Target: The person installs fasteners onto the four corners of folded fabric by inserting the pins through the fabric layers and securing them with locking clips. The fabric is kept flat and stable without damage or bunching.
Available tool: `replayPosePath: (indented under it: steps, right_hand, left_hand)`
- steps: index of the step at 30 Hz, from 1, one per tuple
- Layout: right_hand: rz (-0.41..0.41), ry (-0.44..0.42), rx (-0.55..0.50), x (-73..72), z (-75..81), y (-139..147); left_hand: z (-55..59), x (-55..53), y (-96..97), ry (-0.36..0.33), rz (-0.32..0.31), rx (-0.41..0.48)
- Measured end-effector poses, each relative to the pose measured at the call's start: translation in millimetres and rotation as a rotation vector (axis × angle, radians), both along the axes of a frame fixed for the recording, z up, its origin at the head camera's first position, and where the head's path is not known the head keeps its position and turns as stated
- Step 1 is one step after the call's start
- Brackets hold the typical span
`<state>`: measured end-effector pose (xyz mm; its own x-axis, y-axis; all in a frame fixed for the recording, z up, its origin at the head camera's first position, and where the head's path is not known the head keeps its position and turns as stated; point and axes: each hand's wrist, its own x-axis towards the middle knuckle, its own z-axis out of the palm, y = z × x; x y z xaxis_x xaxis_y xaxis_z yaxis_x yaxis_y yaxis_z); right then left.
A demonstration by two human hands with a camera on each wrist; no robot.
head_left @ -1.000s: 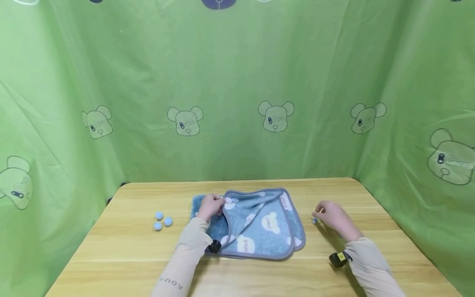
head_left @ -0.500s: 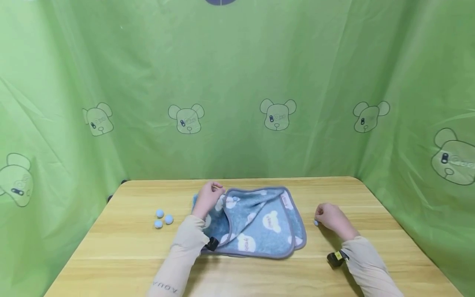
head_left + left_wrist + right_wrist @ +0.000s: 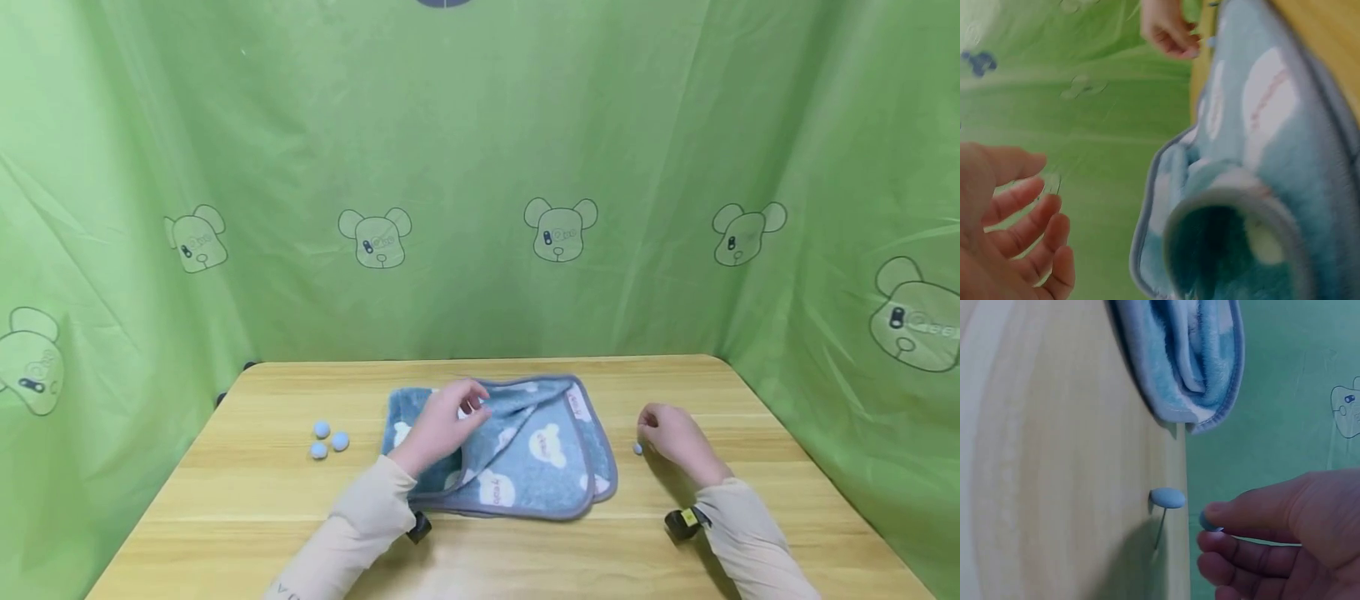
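Note:
My left hand [image 3: 442, 425] hovers over the left part of a blue fleece blanket [image 3: 525, 467] with white bear patches and a grey edge. In the left wrist view its fingers [image 3: 1025, 231] are loosely bent and hold nothing. The blanket lies folded, its upper layer bulging open at the left. Right of it, my right hand [image 3: 678, 437] pinches a small blue rounded piece [image 3: 1210, 522] between thumb and index finger; the fingers hide most of it. Beside that hand, a pin with a flat blue head [image 3: 1168, 497] and thin metal shaft lies on the table.
Three small round blue pieces [image 3: 340, 441] sit together on the wooden table [image 3: 247, 517], left of the blanket. Green curtains [image 3: 480, 308] with bear prints hang behind the table and along both sides.
My left hand has let go of the blanket's edge, lifted off, and moved right over the blanket with its fingers loosened. My right hand has stayed nearly in place beside the pin.

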<state>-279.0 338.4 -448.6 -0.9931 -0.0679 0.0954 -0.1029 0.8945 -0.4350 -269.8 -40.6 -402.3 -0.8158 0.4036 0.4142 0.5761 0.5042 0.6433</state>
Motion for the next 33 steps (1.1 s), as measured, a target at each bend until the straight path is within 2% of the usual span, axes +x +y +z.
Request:
replayPosePath:
  steps: [5, 10, 13, 15, 18, 22, 29, 33]
  right_hand:
    - [0.022, 0.085, -0.02, 6.9, 5.4, -5.1]
    - [0.032, 0.204, -0.032, 13.6, 6.1, -11.6]
    - [0.032, 0.251, -0.028, 16.3, 5.9, -16.5]
    - [0.03, 0.272, -0.025, 17.6, 7.0, -20.0]
    - [0.032, 0.298, -0.021, 18.2, 9.2, -24.3]
    - [0.038, 0.297, -0.027, 18.7, 11.2, -27.7]
    - [0.051, 0.281, -0.03, 18.1, 8.9, -28.4]
    - [0.057, 0.288, -0.036, 17.4, 6.6, -28.9]
  left_hand:
    - [-7.6, 14.1, 12.8, 0.046, -0.108, -0.233]
    - [-23.8, 24.3, 32.0, 0.181, -0.212, -0.478]
    - [-34.8, 28.6, 41.4, 0.234, -0.279, -0.576]
    - [-40.6, 30.9, 45.9, 0.238, -0.317, -0.625]
    - [-45.9, 34.0, 50.6, 0.196, -0.35, -0.675]
    - [-48.8, 37.3, 54.6, 0.15, -0.34, -0.716]
    - [-51.4, 41.1, 61.1, 0.215, -0.245, -0.782]
    - [-50.7, 43.0, 63.2, 0.218, -0.23, -0.782]
